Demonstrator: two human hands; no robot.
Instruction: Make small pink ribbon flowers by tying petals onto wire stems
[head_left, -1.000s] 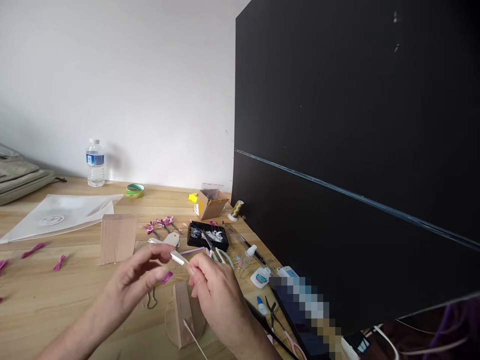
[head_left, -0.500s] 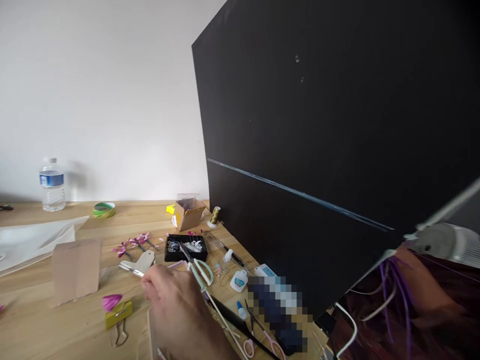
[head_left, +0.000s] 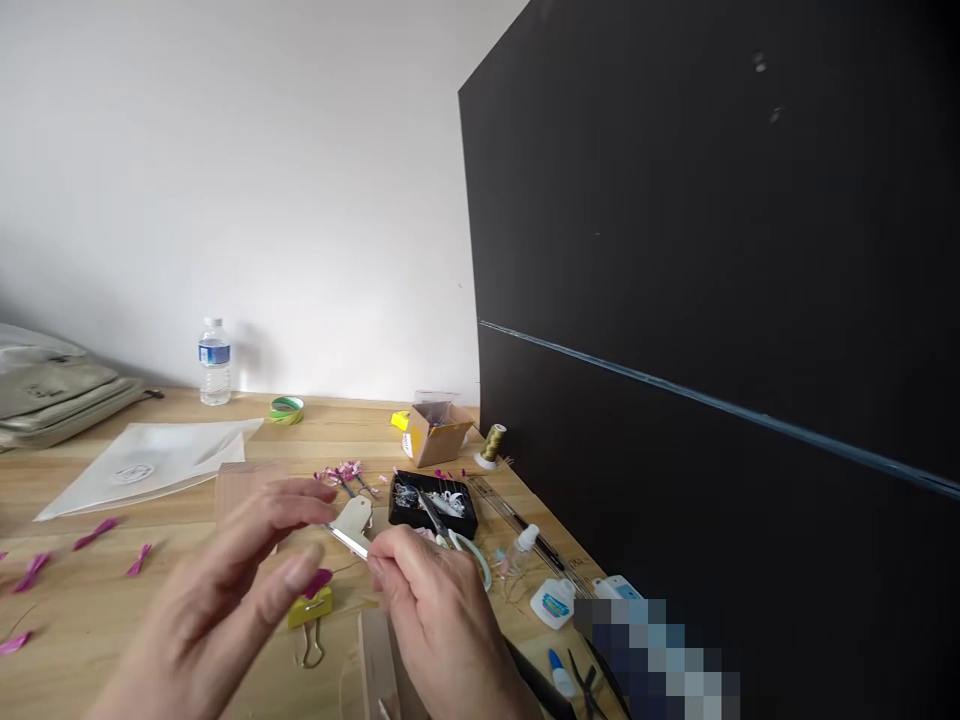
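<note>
My right hand (head_left: pixel 446 610) is closed, its thumb and finger pinching the right end of a cream metal bulldog clip (head_left: pixel 352 530). My left hand (head_left: pixel 225 585) is slightly blurred, thumb and fingers apart, with its fingertips near the clip's left end and nothing in it. Behind the left thumb, a yellow binder clip (head_left: pixel 309 608) lies with its wire handle toward me and a magenta petal (head_left: pixel 319 582) at its jaws. A narrow wooden block (head_left: pixel 376 655) is beside my right wrist. Scissors (head_left: pixel 457 535) rest across a black tray (head_left: pixel 401 512) behind the right hand.
A tall black panel (head_left: pixel 637 280) bounds the right side. Near it stand a glue bottle (head_left: pixel 553 603), a dropper bottle (head_left: pixel 523 548), a thread spool (head_left: pixel 492 445) and a cardboard box (head_left: pixel 437 435). Magenta bows (head_left: pixel 96 533) lie left; a water bottle (head_left: pixel 215 362) stands at the wall.
My left hand has come into view from the lower left, reaching toward the bulldog clip. The view has turned left, showing a bag and magenta bows. My right hand stays at the clip.
</note>
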